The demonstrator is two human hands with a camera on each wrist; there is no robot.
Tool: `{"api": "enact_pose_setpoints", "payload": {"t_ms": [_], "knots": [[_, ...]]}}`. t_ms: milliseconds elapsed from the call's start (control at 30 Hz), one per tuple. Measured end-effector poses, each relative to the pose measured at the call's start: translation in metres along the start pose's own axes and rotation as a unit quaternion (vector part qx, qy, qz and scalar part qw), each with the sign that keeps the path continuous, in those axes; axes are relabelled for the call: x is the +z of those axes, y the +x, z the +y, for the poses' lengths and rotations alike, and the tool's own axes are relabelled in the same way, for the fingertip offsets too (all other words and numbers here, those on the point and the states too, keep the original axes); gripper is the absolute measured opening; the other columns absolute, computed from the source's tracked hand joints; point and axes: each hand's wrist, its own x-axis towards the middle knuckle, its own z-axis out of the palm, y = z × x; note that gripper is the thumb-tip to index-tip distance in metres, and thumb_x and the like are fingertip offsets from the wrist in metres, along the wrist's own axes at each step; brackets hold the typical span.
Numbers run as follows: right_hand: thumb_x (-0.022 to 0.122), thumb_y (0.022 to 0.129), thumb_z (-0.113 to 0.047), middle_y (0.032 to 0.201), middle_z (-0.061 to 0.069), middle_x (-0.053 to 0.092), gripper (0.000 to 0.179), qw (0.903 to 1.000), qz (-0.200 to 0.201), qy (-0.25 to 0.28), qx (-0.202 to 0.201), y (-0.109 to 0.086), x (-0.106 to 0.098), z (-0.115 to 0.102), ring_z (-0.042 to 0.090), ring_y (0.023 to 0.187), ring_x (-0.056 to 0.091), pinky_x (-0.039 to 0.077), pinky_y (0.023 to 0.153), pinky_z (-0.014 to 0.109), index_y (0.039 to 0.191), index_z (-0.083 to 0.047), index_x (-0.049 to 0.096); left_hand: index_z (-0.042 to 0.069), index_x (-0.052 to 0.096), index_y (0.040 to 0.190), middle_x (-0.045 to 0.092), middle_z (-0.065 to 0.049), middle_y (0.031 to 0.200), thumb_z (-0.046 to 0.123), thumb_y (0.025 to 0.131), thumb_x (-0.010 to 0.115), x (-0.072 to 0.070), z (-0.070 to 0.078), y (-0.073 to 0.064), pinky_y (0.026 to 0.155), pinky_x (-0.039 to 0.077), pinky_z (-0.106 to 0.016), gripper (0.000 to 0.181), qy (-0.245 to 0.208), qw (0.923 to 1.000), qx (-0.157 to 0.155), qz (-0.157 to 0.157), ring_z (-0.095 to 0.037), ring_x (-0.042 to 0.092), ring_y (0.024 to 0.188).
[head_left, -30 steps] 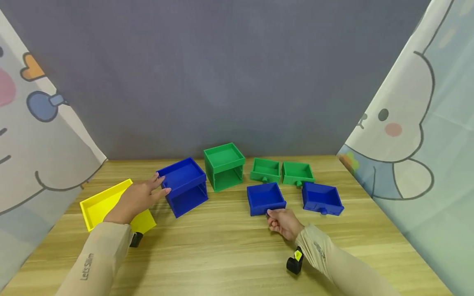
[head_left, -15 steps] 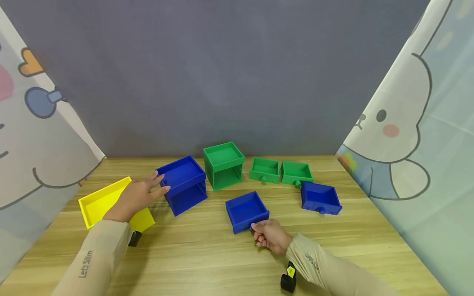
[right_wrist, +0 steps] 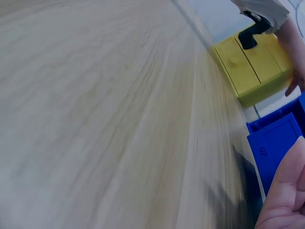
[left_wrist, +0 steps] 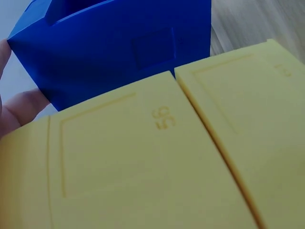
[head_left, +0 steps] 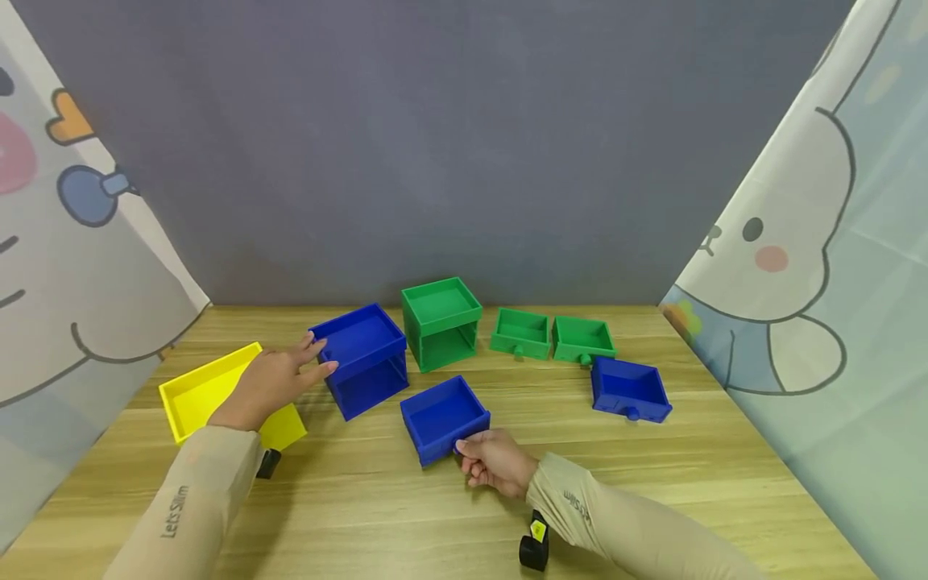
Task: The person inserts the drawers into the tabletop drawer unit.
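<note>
My right hand (head_left: pixel 499 463) pinches the front knob of a small blue drawer (head_left: pixel 444 415), its fingers covering the knob. The drawer is in front of the blue cabinet (head_left: pixel 360 342) and to its right, apart from it. That cabinet has a tray-like top and an open front. My left hand (head_left: pixel 271 383) reaches over a yellow cabinet (head_left: pixel 199 399) and touches the blue cabinet's left side and front with extended fingers. In the left wrist view, fingertips (left_wrist: pixel 24 107) meet the blue cabinet (left_wrist: pixel 105 57) beyond the yellow one (left_wrist: pixel 109 157). The right wrist view shows the thumb (right_wrist: pixel 286 186) against the drawer front (right_wrist: pixel 271 148).
A green cabinet (head_left: pixel 441 322) with an open front stands behind, right of the blue one. Two green drawers (head_left: pixel 520 332) and another blue drawer (head_left: pixel 631 388) lie to the right on the wooden table (head_left: pixel 377 515). A grey backdrop (head_left: pixel 464 161) closes off the rear.
My right hand has carried the blue drawer leftward and nearer to me, from in front of the green drawers to close by the blue cabinet. The left hand stays on the blue cabinet.
</note>
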Motion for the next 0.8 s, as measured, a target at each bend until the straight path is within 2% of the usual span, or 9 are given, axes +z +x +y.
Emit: {"api": "enact_pose_setpoints", "payload": {"t_ms": [100, 200, 233, 333, 500, 567, 667, 733, 800], "knots": [[0.05, 0.098, -0.005, 0.059, -0.005, 0.053, 0.022, 1.0, -0.004, 0.0, 0.0, 0.006, 0.009, 0.0, -0.002, 0.047, 0.047, 0.047, 0.049, 0.013, 0.078, -0.005, 0.057, -0.004, 0.045, 0.139, 0.037, -0.031, 0.141, 0.045, 0.098, 0.05, -0.001, 0.002, 0.001, 0.081, 0.047, -0.054, 0.064, 0.009, 0.9999, 0.001, 0.004, -0.033, 0.057, 0.061], [0.05, 0.098, -0.005, 0.058, -0.004, 0.053, 0.02, 1.0, -0.003, 0.0, -0.001, 0.011, 0.018, 0.0, -0.002, 0.046, 0.046, 0.047, 0.049, 0.013, 0.079, -0.004, 0.058, -0.003, 0.046, 0.138, 0.038, -0.031, 0.141, 0.045, 0.098, 0.05, -0.002, 0.003, 0.001, 0.084, 0.046, -0.056, 0.063, 0.018, 0.9998, 0.002, 0.01, -0.043, 0.062, 0.083], [0.051, 0.098, -0.005, 0.058, -0.004, 0.053, 0.02, 1.0, -0.004, 0.001, -0.001, 0.013, 0.02, 0.0, -0.002, 0.046, 0.046, 0.047, 0.049, 0.013, 0.08, -0.003, 0.058, -0.003, 0.046, 0.138, 0.038, -0.03, 0.141, 0.045, 0.098, 0.05, -0.002, 0.003, 0.001, 0.085, 0.046, -0.056, 0.062, 0.019, 0.9998, 0.0, 0.008, -0.045, 0.061, 0.085], [0.05, 0.098, -0.005, 0.059, -0.004, 0.053, 0.019, 1.0, -0.009, 0.003, 0.0, 0.017, 0.025, 0.0, -0.002, 0.046, 0.046, 0.047, 0.049, 0.013, 0.081, -0.003, 0.057, -0.002, 0.046, 0.138, 0.038, -0.029, 0.141, 0.044, 0.098, 0.049, -0.001, 0.003, 0.0, 0.093, 0.041, -0.061, 0.061, 0.019, 0.9998, -0.006, 0.009, -0.053, 0.054, 0.105], [0.051, 0.099, -0.006, 0.059, -0.004, 0.053, 0.019, 0.9999, -0.012, -0.002, 0.004, 0.021, 0.029, 0.0, -0.001, 0.046, 0.046, 0.047, 0.048, 0.014, 0.081, -0.003, 0.057, -0.002, 0.046, 0.138, 0.039, -0.029, 0.141, 0.043, 0.099, 0.049, 0.001, 0.005, 0.001, 0.094, 0.04, -0.061, 0.06, 0.017, 0.9998, -0.002, 0.014, -0.044, 0.062, 0.082], [0.051, 0.099, -0.006, 0.058, -0.004, 0.053, 0.02, 0.9999, -0.011, -0.007, 0.004, 0.021, 0.028, -0.001, -0.001, 0.046, 0.046, 0.047, 0.048, 0.014, 0.08, -0.003, 0.058, -0.002, 0.047, 0.138, 0.04, -0.029, 0.141, 0.043, 0.098, 0.05, 0.002, 0.007, 0.002, 0.095, 0.039, -0.061, 0.06, 0.014, 0.9998, 0.001, 0.017, -0.044, 0.062, 0.082], [0.051, 0.098, -0.005, 0.058, -0.004, 0.053, 0.021, 0.9999, -0.012, -0.007, 0.004, 0.023, 0.03, -0.003, -0.001, 0.046, 0.046, 0.046, 0.048, 0.014, 0.078, -0.004, 0.057, -0.001, 0.047, 0.138, 0.039, -0.028, 0.141, 0.043, 0.098, 0.05, 0.003, 0.008, 0.001, 0.1, 0.031, -0.065, 0.06, 0.019, 0.9997, -0.002, 0.016, -0.053, 0.053, 0.108], [0.051, 0.098, -0.004, 0.058, -0.004, 0.053, 0.021, 0.9998, -0.018, -0.003, 0.004, 0.025, 0.034, -0.004, -0.001, 0.046, 0.046, 0.046, 0.048, 0.014, 0.078, -0.004, 0.057, -0.001, 0.046, 0.139, 0.039, -0.028, 0.142, 0.043, 0.099, 0.05, 0.002, 0.008, 0.0, 0.102, 0.029, -0.065, 0.06, 0.02, 0.9997, -0.009, 0.013, -0.055, 0.048, 0.115], [0.05, 0.098, -0.003, 0.057, -0.004, 0.054, 0.021, 0.9997, -0.024, 0.0, 0.004, 0.027, 0.038, -0.003, -0.001, 0.046, 0.047, 0.047, 0.048, 0.014, 0.078, -0.004, 0.057, -0.001, 0.046, 0.139, 0.038, -0.028, 0.142, 0.043, 0.099, 0.049, 0.002, 0.007, -0.002, 0.103, 0.028, -0.065, 0.06, 0.024, 0.9996, -0.013, 0.012, -0.055, 0.047, 0.115]]}}
